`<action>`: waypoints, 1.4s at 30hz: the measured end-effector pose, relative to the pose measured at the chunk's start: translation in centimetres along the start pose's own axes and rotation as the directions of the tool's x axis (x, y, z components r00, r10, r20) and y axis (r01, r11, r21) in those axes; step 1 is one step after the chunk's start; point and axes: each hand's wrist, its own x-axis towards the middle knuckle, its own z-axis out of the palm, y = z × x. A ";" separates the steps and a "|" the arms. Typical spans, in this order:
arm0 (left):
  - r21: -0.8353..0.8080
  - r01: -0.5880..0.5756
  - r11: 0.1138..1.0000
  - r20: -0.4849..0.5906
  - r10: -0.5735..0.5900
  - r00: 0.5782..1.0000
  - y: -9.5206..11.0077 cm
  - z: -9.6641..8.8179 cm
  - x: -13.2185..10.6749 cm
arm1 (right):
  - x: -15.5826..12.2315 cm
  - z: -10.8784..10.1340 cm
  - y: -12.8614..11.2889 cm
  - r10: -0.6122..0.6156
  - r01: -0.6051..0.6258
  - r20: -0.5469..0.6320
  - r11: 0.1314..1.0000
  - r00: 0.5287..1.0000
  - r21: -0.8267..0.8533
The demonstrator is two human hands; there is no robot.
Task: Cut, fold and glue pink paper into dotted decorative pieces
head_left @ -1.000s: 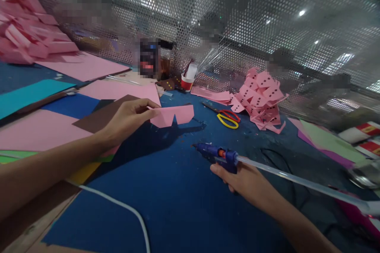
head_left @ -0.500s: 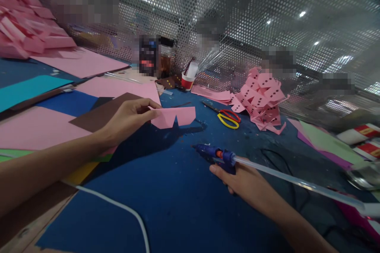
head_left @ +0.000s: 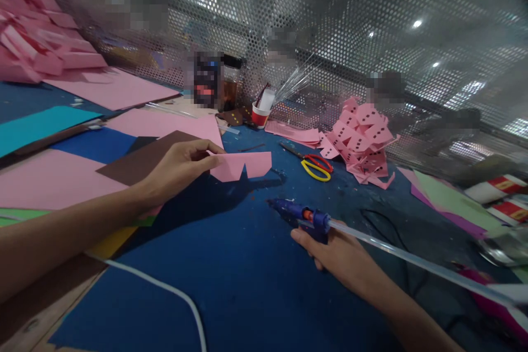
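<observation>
A folded pink paper piece (head_left: 247, 165) with a V-shaped notch in its lower edge is pinched at its left end by my left hand (head_left: 181, 168), above the blue table. My right hand (head_left: 330, 253) wraps around the handle of a blue hot glue gun (head_left: 295, 212), its nozzle pointing left and lying below and right of the paper, apart from it. From the gun's back runs a long clear glue stick (head_left: 396, 250) toward the lower right. Scissors with red and yellow handles (head_left: 317, 168) lie beyond the gun.
A heap of pink paper strips with black dots (head_left: 365, 140) sits against the perforated metal screen (head_left: 338, 22). Coloured sheets (head_left: 136, 157) cover the left side. A red-and-white cup (head_left: 260, 114) stands at the back. A white cable (head_left: 165, 286) crosses the front left.
The view has shifted very slightly. Both hands keep their holds on the pink paper and the glue gun, nearly still.
</observation>
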 end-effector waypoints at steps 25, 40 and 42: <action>-0.093 -0.112 0.989 0.230 0.131 0.964 0.6 0.2 -1.1 | -1.4 0.3 -3.3 -0.208 0.215 -0.256 0.977 0.944 -0.004; -0.113 -0.130 0.985 0.261 0.155 0.953 0.6 0.2 -1.3 | -1.5 0.3 -3.7 -0.206 0.217 -0.245 0.976 0.947 0.017; -0.114 -0.133 0.985 0.260 0.158 0.953 0.5 0.2 -1.3 | -1.5 0.3 -3.8 -0.204 0.216 -0.246 0.976 0.947 0.022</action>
